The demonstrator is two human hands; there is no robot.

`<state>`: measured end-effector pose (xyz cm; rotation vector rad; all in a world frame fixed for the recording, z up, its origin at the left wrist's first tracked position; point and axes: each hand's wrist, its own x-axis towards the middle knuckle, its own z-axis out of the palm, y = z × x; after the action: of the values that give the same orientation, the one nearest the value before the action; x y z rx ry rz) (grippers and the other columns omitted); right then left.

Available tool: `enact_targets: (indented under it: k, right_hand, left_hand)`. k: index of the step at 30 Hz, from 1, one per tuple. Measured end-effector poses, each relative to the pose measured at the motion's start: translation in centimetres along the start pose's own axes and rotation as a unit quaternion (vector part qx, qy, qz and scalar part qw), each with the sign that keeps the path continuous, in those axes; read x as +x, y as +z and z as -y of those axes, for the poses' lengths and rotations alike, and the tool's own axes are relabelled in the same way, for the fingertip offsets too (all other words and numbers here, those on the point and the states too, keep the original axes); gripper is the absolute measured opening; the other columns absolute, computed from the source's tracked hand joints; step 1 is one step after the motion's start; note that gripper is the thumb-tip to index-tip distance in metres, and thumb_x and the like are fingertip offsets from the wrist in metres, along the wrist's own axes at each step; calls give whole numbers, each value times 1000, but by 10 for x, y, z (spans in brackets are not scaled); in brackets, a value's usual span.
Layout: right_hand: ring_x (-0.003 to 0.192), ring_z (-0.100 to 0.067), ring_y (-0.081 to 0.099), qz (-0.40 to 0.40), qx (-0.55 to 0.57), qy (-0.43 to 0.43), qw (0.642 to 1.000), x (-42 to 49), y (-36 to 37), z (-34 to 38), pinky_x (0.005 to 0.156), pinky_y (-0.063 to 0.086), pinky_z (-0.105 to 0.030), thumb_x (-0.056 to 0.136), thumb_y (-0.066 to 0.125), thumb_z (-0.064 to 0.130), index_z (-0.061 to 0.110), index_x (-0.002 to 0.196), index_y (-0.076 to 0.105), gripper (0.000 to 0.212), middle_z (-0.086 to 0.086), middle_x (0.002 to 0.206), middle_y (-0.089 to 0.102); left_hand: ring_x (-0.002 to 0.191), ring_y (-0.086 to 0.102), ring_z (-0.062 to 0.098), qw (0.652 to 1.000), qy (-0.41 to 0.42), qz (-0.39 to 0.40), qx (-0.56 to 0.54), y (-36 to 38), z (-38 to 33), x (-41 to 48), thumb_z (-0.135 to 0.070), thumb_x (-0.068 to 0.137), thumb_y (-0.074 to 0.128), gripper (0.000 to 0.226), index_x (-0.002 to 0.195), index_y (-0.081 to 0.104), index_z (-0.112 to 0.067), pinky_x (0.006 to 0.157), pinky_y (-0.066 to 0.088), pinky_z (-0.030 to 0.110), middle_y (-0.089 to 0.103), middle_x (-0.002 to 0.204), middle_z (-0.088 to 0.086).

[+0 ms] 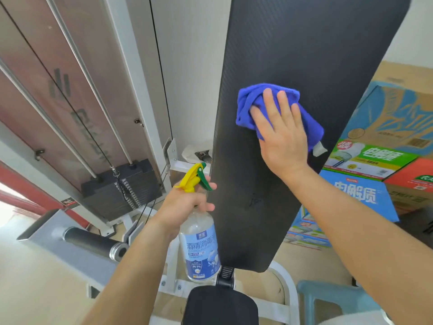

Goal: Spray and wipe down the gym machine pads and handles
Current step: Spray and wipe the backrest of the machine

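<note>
nearest, the left hand (185, 205) grips the spray bottle (201, 249) by its neck, beside the back pad (293, 55). the right hand (283, 137), fingers flat, presses the blue cloth (248, 106) on that pad: wiping is in hand, and next i'd judge strokes down its lower half.

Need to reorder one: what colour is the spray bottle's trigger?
Green trigger on the spray bottle's yellow head; head view.

Head-worn camera looks forward and down, close to the back pad (293, 55).

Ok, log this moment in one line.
step: wipe back pad | right hand: flat on blue cloth | left hand: holds spray bottle
</note>
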<state>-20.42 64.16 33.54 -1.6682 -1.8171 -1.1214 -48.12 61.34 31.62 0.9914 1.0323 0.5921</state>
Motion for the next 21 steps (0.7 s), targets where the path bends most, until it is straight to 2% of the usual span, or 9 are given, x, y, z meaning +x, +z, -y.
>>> enact_targets:
  k: [1, 4, 7, 9, 11, 15, 18, 20, 21]
  right_hand:
    - [143, -45, 47, 11, 6, -23, 1000, -14, 7, 7, 117, 31, -55, 92, 62, 1, 14, 142, 54, 52, -19, 156, 50]
    - [144, -40, 37, 79, 32, -144, 986, -75, 24, 17, 120, 23, -51, 88, 59, -2, 15, 143, 51, 58, -16, 158, 48]
    - [146, -36, 32, 180, 19, -284, 941, -137, 18, 11, 128, 3, -45, 86, 51, -5, 13, 145, 49, 61, -10, 160, 39]
    - [145, -32, 35, 215, -1, -326, 921, -150, 9, -5, 128, 6, -43, 88, 45, -5, 14, 141, 60, 58, -10, 157, 48]
    - [143, -30, 40, 194, -14, -303, 933, -137, -1, -29, 124, 15, -43, 94, 40, -1, 19, 138, 61, 53, -9, 153, 56]
    - [145, -35, 48, 108, -41, -96, 989, -88, -24, -79, 119, 30, -49, 97, 51, 3, 23, 142, 58, 49, -9, 159, 48]
    - [145, -42, 45, 71, -27, 4, 997, -82, -28, -74, 118, 32, -54, 94, 57, 0, 18, 142, 57, 52, -14, 159, 48]
    - [146, -45, 41, 72, -11, 62, 995, -99, -19, -50, 117, 31, -58, 92, 54, 0, 15, 142, 54, 53, -19, 158, 48]
    - [146, -45, 38, 85, -7, 64, 994, -114, -14, -38, 117, 30, -58, 92, 52, 1, 15, 143, 52, 52, -19, 158, 48]
  left_hand:
    - [70, 70, 12, 1000, -2, 1, -8, 1, 1, 1, 16, 60, 54, 61, 112, 67, -13, 84, 53, 45, 73, 115, 7]
    - [72, 71, 22, 1000, -12, 0, -8, 6, 6, 1, 18, 64, 54, 60, 114, 66, -13, 79, 53, 39, 74, 115, 6]
    - [71, 71, 24, 1000, -25, 1, 9, 10, 12, 0, 12, 57, 57, 64, 116, 65, -12, 78, 53, 37, 75, 114, 5]
    - [73, 72, 24, 999, -33, 10, 24, 14, 11, -1, 5, 51, 58, 68, 116, 65, -14, 76, 53, 36, 75, 114, 3]
    - [74, 73, 24, 998, -38, 16, 40, 21, 7, 0, 9, 57, 60, 64, 116, 66, -15, 72, 53, 33, 75, 113, 2]
    - [72, 72, 22, 998, -27, 27, 59, 39, -1, 1, 22, 73, 52, 58, 117, 65, -14, 66, 52, 29, 75, 113, 2]
    - [75, 73, 23, 998, -23, 28, 58, 50, 0, 2, 21, 73, 53, 58, 117, 65, -15, 70, 52, 31, 75, 113, 0]
    - [76, 73, 24, 998, -22, 24, 57, 55, 7, 3, 21, 74, 53, 58, 116, 66, -16, 71, 52, 33, 75, 113, -1]
    - [76, 73, 24, 998, -23, 19, 57, 57, 10, 4, 21, 74, 52, 58, 116, 66, -17, 71, 52, 33, 75, 113, -1]
